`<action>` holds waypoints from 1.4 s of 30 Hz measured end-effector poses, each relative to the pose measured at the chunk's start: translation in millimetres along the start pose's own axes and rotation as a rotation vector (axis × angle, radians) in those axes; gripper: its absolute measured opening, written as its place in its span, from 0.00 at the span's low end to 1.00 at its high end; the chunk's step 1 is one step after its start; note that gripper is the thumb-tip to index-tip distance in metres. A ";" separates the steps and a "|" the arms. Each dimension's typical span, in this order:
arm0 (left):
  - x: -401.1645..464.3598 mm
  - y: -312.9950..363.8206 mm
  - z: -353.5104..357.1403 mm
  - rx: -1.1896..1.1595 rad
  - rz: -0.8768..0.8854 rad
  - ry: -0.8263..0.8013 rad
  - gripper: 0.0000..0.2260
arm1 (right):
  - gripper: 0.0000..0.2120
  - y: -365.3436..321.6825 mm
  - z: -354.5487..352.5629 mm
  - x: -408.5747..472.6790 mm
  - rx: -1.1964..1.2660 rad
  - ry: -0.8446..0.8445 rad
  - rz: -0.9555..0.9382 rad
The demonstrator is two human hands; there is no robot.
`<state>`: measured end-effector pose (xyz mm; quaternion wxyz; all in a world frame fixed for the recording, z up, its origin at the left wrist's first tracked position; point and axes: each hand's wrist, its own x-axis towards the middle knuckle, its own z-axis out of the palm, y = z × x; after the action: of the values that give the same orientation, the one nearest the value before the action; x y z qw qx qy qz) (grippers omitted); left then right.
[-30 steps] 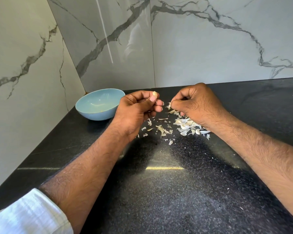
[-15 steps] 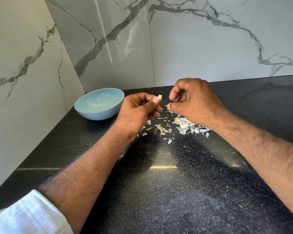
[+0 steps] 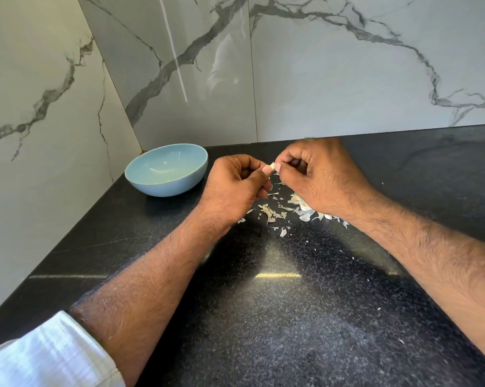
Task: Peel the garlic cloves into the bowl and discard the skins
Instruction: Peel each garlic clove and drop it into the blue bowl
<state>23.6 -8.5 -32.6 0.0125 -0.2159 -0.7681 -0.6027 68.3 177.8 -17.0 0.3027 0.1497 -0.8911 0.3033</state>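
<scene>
I have the garlic clove (image 3: 273,165) pinched between both hands, raised above the black countertop (image 3: 277,317) so the skin can fall away under it. My left hand (image 3: 235,188) curls round it from below, thumb pressed up against it to hold it firm. My right hand (image 3: 319,177) nips its upper end with thumb and forefinger, which I judge is the place to catch a loose edge of skin. Most of the clove is hidden by my fingers, so I cannot tell how much skin is left. Below lie the peeled skins (image 3: 286,212), partly under my right wrist, not yet discarded. The blue bowl (image 3: 167,188) sits just beside my left hand, near the corner of the marble-patterned wall (image 3: 347,79); I see no cloves in it.
</scene>
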 end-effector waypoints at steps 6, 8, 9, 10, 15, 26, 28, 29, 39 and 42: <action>0.5 -0.4 -2.2 -0.102 -0.089 -0.029 0.05 | 0.05 3.1 2.6 0.1 0.052 -0.035 0.005; 0.8 0.3 -3.1 -0.178 -0.128 -0.052 0.05 | 0.05 2.8 2.2 0.1 0.076 -0.036 0.000; 1.0 0.6 -3.4 -0.200 -0.136 -0.060 0.05 | 0.05 2.6 2.4 -0.1 0.087 -0.032 0.000; 1.2 0.7 -3.8 -0.211 -0.139 -0.067 0.05 | 0.05 2.2 2.6 -0.4 0.096 -0.026 0.000; 1.0 0.3 -4.7 -0.227 -0.149 -0.108 0.06 | 0.06 0.6 3.5 -1.6 0.143 -0.020 0.035; 2.2 1.7 -6.4 -0.527 -0.208 -0.237 0.09 | 0.05 2.7 3.1 3.2 0.276 0.025 0.194; 3.3 1.9 -8.1 -0.567 -0.215 -0.236 0.09 | 0.03 4.9 1.4 3.2 0.259 0.034 0.228; 3.9 1.4 -8.4 -0.574 -0.218 -0.228 0.09 | 0.02 5.7 0.6 3.2 0.235 0.035 0.245; 2.5 -1.8 -3.7 -0.297 -0.137 -0.125 0.06 | 0.07 -3.7 -4.4 1.3 0.358 -0.023 0.173; -0.4 -2.2 1.4 -0.075 -0.054 -0.122 0.08 | 0.03 -5.0 -0.4 0.1 0.293 -0.009 0.141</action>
<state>23.5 -7.7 -35.2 -0.0587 -0.2318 -0.7499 -0.6169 70.7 174.2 -14.4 0.2514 0.1306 -0.8470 0.4498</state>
